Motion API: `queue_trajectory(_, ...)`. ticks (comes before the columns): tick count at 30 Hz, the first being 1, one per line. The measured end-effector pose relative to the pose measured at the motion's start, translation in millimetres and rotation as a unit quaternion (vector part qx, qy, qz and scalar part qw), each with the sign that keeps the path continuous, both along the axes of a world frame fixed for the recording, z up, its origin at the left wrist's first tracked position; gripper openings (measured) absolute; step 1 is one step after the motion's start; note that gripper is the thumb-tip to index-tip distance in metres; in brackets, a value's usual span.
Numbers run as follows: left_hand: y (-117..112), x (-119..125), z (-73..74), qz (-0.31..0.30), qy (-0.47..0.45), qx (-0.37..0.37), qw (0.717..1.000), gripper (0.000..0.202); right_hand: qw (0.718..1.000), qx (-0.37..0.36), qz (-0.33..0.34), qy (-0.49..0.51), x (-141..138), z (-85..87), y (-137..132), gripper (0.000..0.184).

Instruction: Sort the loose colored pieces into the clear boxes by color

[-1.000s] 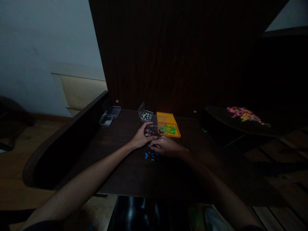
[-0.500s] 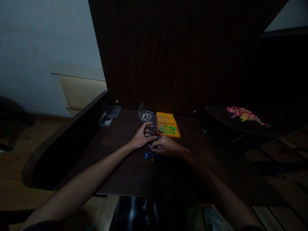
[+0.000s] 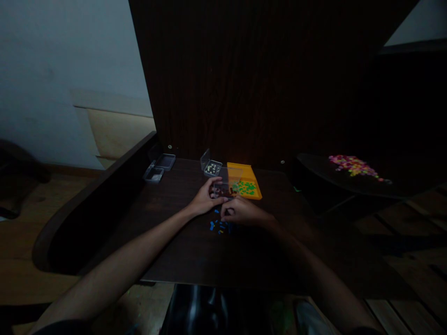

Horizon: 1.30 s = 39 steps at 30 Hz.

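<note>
The dark wooden surface (image 3: 181, 242) fills the middle of the view, and the dim light swallows its far edge and most of the detail on it. To the right, a lower dark ledge (image 3: 314, 170) carries one heap of pink and yellow pieces (image 3: 352, 165), too small to count. One orange tray (image 3: 248, 173) lies at the back of the surface with a cluster of green pieces (image 3: 247, 188) in its near end. There are four clear boxes: two lie together at the far left (image 3: 165, 161), one stands open with pale bits inside (image 3: 211, 167), and a small clear box (image 3: 225, 187) touches the tray's near left corner, its contents only dark specks. The left hand (image 3: 204, 200) curls around that small clear box from the left, fingers on its edge. The right hand (image 3: 242, 213) rests just in front of it with fingertips drawn together; whether they pinch anything cannot be made out. Blue pieces (image 3: 218, 226) lie scattered below the hands, some hidden under the right one, so no sure count.
</note>
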<state>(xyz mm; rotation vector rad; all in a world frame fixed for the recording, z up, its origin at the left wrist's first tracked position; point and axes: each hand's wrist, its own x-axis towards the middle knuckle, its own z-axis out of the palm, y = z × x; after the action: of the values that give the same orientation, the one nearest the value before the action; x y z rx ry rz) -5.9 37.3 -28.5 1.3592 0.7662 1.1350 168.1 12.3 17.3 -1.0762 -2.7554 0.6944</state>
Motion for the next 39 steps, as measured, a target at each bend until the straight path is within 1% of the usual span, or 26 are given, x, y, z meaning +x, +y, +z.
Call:
queue_trajectory(2, 0.2, 0.1, -0.3, 0.001, 0.000, 0.002, 1.000, 0.068, 1.000, -0.013, -0.006, 0.010, 0.8, 0.5, 0.3, 0.009)
queue_trajectory(6, 0.7, -0.1, -1.0, 0.001, 0.004, 0.008, 1.000, 0.069, 1.000, -0.020, 0.002, 0.021, -0.9, 3.1, -1.6, 0.019)
queue_trajectory(11, 0.2, -0.3, -0.6, 0.002, 0.012, 0.007, 1.000, 0.071, 1.000, 0.008, 0.021, -0.006, -6.2, 5.8, -6.3, 0.023)
queue_trajectory(16, 0.7, -0.2, -1.5, -0.001, 0.008, 0.008, 1.000, 0.071, 0.999, 0.024, 0.018, -0.031, -5.5, 4.3, -6.4, 0.024)
queue_trajectory(19, 1.1, -0.4, -2.2, 0.003, 0.013, 0.011, 1.000, 0.071, 0.999, 0.035, 0.015, -0.020, -4.5, 2.5, -6.0, 0.026)
queue_trajectory(22, 0.9, -0.7, -1.8, 0.006, 0.018, 0.011, 1.000, 0.072, 0.999, 0.042, 0.028, 0.008, -4.9, 1.6, -7.4, 0.029)
queue_trajectory(28, -0.3, -0.7, 0.0, 0.002, 0.017, 0.009, 1.000, 0.070, 0.997, 0.045, 0.056, 0.004, -6.8, 2.0, -10.2, 0.028)
queue_trajectory(35, -0.2, -0.5, 0.3, 0.005, 0.016, 0.006, 1.000, 0.070, 0.997, 0.066, 0.045, -0.017, -6.1, 5.3, -10.0, 0.025)
queue_trajectory(39, 0.5, -0.4, -0.9, 0.002, 0.014, 0.011, 1.000, 0.070, 0.997, 0.071, 0.033, 0.010, -5.7, 5.2, -9.8, 0.025)
